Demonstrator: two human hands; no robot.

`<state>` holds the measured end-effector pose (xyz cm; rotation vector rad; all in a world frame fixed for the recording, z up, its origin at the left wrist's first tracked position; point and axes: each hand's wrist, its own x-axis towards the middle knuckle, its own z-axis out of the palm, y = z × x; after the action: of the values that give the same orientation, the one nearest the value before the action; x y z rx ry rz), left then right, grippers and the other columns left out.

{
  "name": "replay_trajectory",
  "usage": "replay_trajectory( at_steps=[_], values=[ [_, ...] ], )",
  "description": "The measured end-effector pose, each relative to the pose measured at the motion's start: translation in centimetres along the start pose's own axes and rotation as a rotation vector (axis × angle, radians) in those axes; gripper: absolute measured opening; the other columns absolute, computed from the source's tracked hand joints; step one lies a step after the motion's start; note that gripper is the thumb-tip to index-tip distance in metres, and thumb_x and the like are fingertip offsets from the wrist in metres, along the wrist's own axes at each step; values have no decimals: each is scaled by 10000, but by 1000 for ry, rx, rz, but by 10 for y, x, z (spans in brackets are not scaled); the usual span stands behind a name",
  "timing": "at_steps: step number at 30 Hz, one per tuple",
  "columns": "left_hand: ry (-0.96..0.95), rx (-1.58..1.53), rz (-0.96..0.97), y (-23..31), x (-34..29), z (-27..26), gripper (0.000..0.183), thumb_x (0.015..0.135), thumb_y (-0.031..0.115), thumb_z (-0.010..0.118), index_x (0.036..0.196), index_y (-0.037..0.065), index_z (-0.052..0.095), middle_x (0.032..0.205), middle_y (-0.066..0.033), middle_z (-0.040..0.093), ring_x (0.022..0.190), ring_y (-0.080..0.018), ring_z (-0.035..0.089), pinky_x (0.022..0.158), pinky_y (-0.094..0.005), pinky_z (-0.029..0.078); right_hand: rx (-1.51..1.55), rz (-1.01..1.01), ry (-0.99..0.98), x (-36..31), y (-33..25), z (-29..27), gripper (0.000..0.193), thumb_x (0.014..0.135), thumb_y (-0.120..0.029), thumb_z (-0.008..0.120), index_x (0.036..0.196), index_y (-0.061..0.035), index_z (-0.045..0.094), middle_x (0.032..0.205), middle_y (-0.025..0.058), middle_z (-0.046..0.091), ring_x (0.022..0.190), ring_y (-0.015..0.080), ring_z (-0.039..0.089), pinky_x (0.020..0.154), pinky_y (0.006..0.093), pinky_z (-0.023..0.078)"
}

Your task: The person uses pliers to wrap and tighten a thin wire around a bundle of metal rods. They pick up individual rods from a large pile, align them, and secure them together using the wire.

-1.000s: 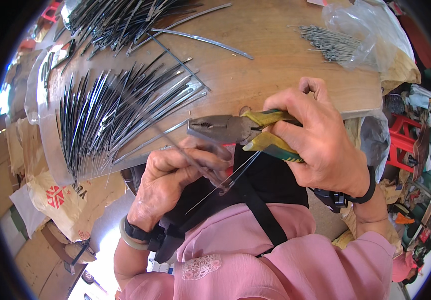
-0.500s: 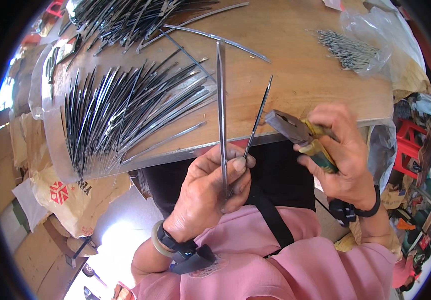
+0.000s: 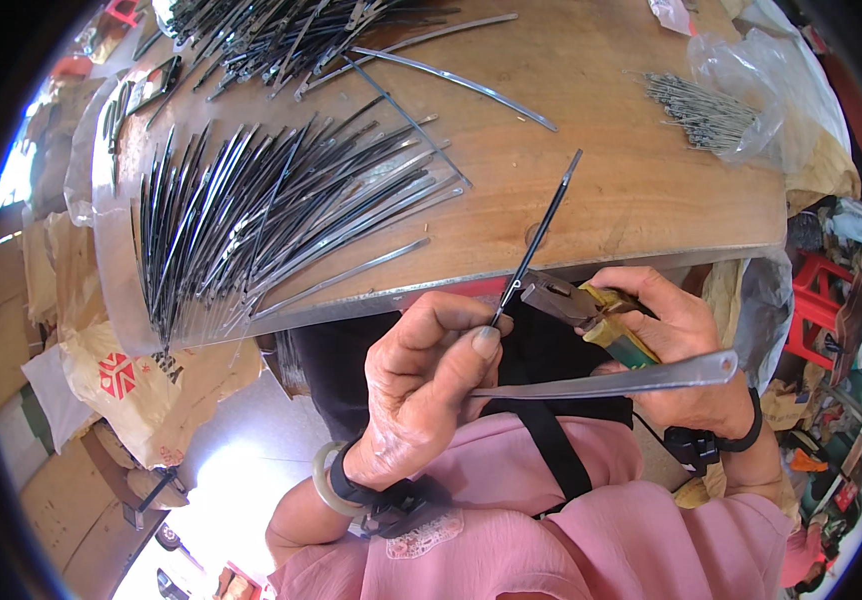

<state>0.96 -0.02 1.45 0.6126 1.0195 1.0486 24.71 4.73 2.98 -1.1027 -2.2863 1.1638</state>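
My left hand point(image 3: 411, 390) is closed on two metal pieces. A thin dark metal rod point(image 3: 548, 222) slants up and away from between its thumb and fingers, with a small wire loop point(image 3: 516, 285) on its lower part. A flat grey metal strip point(image 3: 631, 379), with a hole at its wide end, stretches right from the same hand and crosses in front of my right hand point(image 3: 696, 325). That hand is wrapped round pliers point(image 3: 559, 302) with yellow and green handles. The jaws lie close beside the rod near the loop; whether they touch it I cannot tell.
On the wooden table point(image 3: 591, 210), a fan of dark metal strips point(image 3: 261, 220) lies at the left, with another pile point(image 3: 271, 40) behind. Thin wire pieces point(image 3: 701, 112) rest beside a clear plastic bag point(image 3: 766, 95) at the far right. A red stool point(image 3: 816, 310) stands right.
The flat strip has swung from upright to nearly level, pointing right. The pliers have come left and down to the rod in my left hand.
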Motion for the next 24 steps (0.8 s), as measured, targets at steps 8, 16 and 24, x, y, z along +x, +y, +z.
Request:
replay_trajectory(
  at_steps=[8,16,24],
  values=[
    [116,187,-16,-3,-5,-8,66,959,58,510,966,-7,516,631,-79,523,447,-100,403,404,-230,316,-163,-190,-93,5,1,18,250,670,-113,676,852,16,562,903,153,521,794,289,580,630,349,522],
    [206,240,76,29,2,-32,96,965,120,550,965,35,505,574,-25,438,404,-87,346,372,-224,269,-123,-325,-22,46,10,8,308,789,-217,703,938,36,611,1029,196,600,916,303,625,796,375,526],
    [487,1362,516,73,16,-99,219,905,-29,573,1123,-32,592,859,-71,597,772,-156,577,695,-265,466,-868,-217,272,58,76,-84,205,644,4,645,835,33,578,1071,175,576,930,324,589,788,384,531]
  ],
)
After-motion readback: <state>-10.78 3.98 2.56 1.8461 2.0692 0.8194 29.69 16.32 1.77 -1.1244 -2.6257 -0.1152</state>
